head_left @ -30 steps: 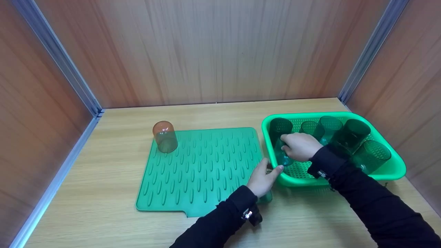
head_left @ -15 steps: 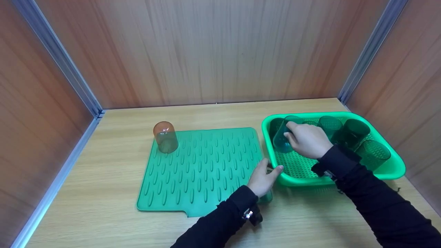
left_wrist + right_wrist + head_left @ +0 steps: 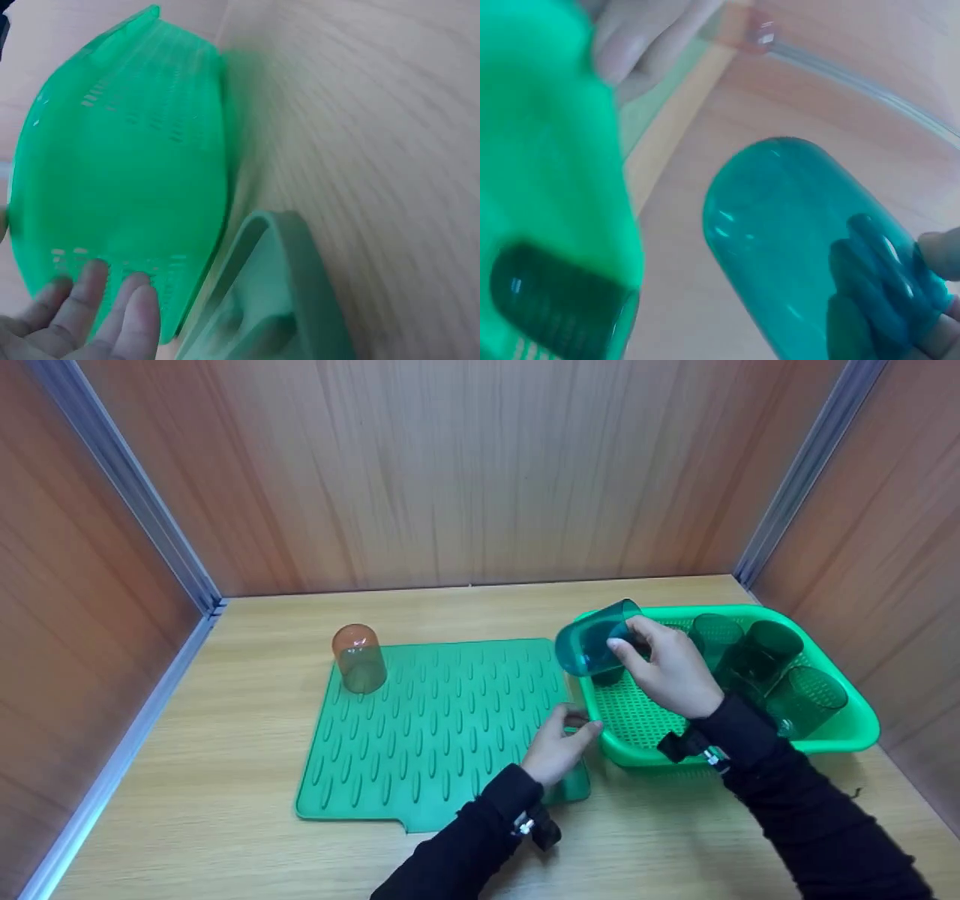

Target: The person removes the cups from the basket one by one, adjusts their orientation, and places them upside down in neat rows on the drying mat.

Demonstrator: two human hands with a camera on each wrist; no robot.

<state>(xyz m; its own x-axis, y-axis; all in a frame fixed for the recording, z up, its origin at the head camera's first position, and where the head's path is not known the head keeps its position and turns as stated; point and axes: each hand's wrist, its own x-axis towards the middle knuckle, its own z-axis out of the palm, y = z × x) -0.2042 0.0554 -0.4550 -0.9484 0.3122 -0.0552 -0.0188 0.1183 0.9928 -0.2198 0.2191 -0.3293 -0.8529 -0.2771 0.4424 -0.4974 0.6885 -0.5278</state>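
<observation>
A see-through teal cup [image 3: 589, 643] is held tilted by my right hand [image 3: 673, 669] over the left rim of the green basket [image 3: 660, 759]. In the right wrist view, its rounded base points up and left; the fingers [image 3: 870, 292] show through its wall near the mouth, the thumb outside. Whether the fingers lie inside or behind the cup, I cannot tell. At the basket's front left corner is my left hand [image 3: 556, 744], thumb close to the rim. Its fingers [image 3: 139, 319] extend near the basket's outer wall in the left wrist view.
Several dark-looking see-through cups [image 3: 806, 697] lean inside the basket. Left of it lies a green ridged mat [image 3: 435, 727], with an upside-down orange cup [image 3: 360, 656] on its far left corner. Wood-grain panels [image 3: 465, 472] enclose the table at the back and sides.
My right hand has lifted the teal cup from inside the basket up to its left rim and tipped it leftward. My left hand has shifted slightly left and down.
</observation>
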